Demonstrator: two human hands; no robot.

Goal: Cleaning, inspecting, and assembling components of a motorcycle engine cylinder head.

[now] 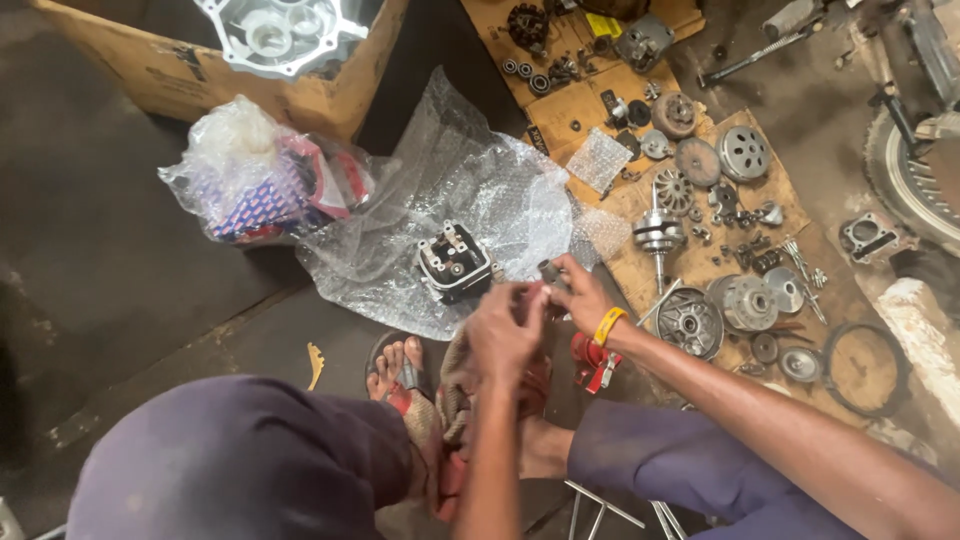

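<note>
My knees in dark trousers (250,450) fill the bottom of the view, and between them my feet sit in worn sandals (410,385) on the dusty floor. Just above them my two hands meet. My left hand (505,330) is curled, fingers drawn together, its fingertips touching the same small dark metal part (549,272) that my right hand (580,295) pinches between thumb and fingers (how firmly the left grips it, I cannot tell). A yellow band (608,325) circles my right wrist, and a red tool (592,362) lies on the floor just under that wrist. The small part is held just to the right of a dark engine cylinder head (455,262), which rests on a crumpled sheet of clear bubble wrap (440,200) spread over the floor. To the right, on flattened cardboard (590,100), lie many metal engine pieces: a crankshaft (658,235), round clutch plates (745,152), gears and bearings. To the left of the wrap sits a clear plastic bag (245,170) with red and blue boxes inside. Farthest off, a cardboard box (190,75) holds a bright aluminium casing (285,30), and a tyre (915,180) shows at the right edge.
</note>
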